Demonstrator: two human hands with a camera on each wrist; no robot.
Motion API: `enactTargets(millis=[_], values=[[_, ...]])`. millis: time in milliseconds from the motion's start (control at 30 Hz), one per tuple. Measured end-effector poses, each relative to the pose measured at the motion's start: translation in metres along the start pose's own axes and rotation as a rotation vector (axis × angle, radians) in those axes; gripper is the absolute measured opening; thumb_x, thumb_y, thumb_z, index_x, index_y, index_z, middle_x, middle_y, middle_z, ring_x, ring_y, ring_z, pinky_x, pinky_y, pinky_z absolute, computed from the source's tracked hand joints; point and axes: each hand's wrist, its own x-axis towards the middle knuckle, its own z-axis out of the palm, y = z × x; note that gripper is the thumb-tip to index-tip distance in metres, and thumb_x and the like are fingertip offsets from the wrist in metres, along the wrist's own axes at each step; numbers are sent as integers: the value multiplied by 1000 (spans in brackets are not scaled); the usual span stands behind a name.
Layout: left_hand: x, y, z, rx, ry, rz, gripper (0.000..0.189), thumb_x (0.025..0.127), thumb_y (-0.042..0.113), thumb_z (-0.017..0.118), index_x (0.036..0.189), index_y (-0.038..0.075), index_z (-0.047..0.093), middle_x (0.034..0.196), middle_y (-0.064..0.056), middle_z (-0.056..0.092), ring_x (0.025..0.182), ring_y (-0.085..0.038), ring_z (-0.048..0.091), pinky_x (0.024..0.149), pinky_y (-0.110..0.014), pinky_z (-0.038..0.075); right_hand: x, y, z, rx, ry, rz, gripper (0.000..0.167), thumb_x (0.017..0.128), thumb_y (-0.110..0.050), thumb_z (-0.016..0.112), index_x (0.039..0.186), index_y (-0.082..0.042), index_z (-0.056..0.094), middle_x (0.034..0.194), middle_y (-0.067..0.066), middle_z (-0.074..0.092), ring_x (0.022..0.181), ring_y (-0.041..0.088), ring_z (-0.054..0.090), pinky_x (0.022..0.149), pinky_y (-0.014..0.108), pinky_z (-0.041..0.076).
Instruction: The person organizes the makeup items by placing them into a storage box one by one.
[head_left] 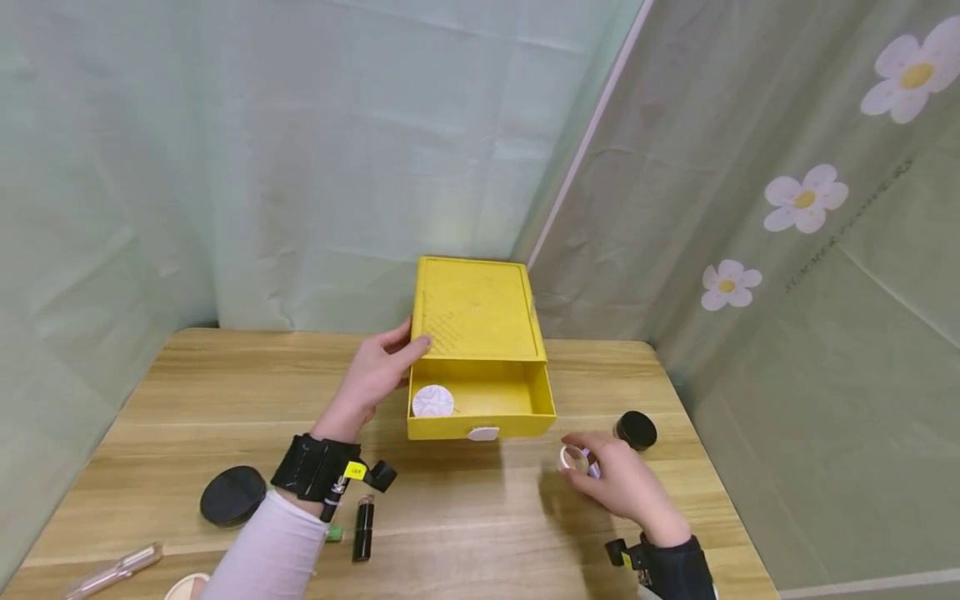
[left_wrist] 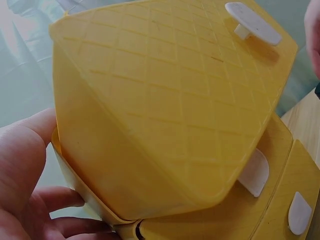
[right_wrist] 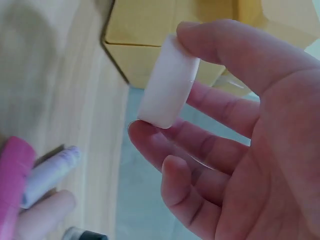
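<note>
A yellow drawer box (head_left: 476, 308) stands at the back of the table, its top drawer (head_left: 517, 427) pulled out. My left hand (head_left: 378, 371) grips the box's left front edge, thumb at the top and fingers along the side. In the drawer's left front corner is a round white patterned disc (head_left: 432, 401). To the right of the drawer, my right hand (head_left: 617, 473) pinches a small round case (head_left: 573, 460) between thumb and fingers. The right wrist view shows this case's white, thick side (right_wrist: 169, 82); its face is turned away there.
Near the right hand lies a black-lidded round jar (head_left: 636, 430). A black round compact (head_left: 232, 496), a black lipstick tube (head_left: 363, 527) and a clear tube (head_left: 116, 571) lie at left. A pink tube (right_wrist: 15, 185) shows in the right wrist view. Curtains surround the table.
</note>
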Motion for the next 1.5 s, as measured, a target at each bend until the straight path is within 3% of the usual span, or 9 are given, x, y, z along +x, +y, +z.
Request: enactTargets(millis=[400,600,733,933,1233,1500], values=[[0,0,1,0,0,4,82,101,50,73,167,20,35,169,-9,39,140,-33,56,103,-54,55,5,-7,-13,-11,62,-15,35,90,-23,88,121,-12,76,93,-2,69,74,21,62,67,25,49],[0,-1,1,-2,2,0,82,101,50,73,168,20,34,170,-9,38,141,-33,55,104,-55,54,5,-9,-22,-40,146,2,39,87,-24,92,121,-12,78,104,-2,75,78,11,64,70,28,54],[0,-1,1,1,0,-1,83,101,50,73,168,20,34,171,-9,37,143,-34,53,105,-56,53,9,-13,-36,-72,193,-23,40,87,-21,91,123,-9,77,113,4,76,84,13,65,72,33,56],[0,0,2,1,-5,1,82,101,50,73,168,20,34,170,-10,37,143,-34,53,105,-55,53,20,-23,-65,-59,176,-44,43,90,-14,87,130,-5,73,122,12,73,72,15,60,64,28,54],[0,2,1,8,2,-2,82,101,50,73,167,21,35,170,-9,38,141,-33,54,104,-56,54,37,-42,-102,-153,213,-113,43,93,-19,82,133,-7,73,126,10,74,111,31,70,88,50,59],[0,2,0,19,3,5,81,101,51,73,167,21,35,169,-8,39,141,-33,54,104,-57,54,46,-67,-98,-91,201,-170,43,92,-25,85,131,-10,74,119,2,73,92,16,67,71,34,59]])
